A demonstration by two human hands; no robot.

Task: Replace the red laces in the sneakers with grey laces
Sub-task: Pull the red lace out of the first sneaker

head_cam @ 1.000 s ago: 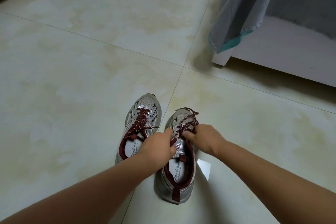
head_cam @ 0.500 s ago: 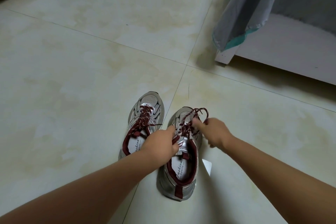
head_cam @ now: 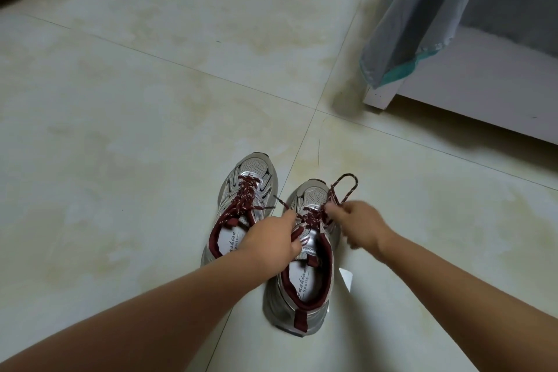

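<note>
Both sneakers are sitting mid-floor (head_cam: 120, 130), red-laced. The left hand (head_cam: 271, 243) and right hand (head_cam: 359, 226) are each pinching the right sneaker's (head_cam: 305, 290) red lace (head_cam: 342, 190), undoing its bow. The left sneaker (head_cam: 250, 187) is untouched; no grey laces visible.

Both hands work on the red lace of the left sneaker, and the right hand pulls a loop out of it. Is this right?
Not quite. The head view shows both hands on the right sneaker, not the left. The right hand does pull a loop of its red lace, while the left hand also grips it.
</note>
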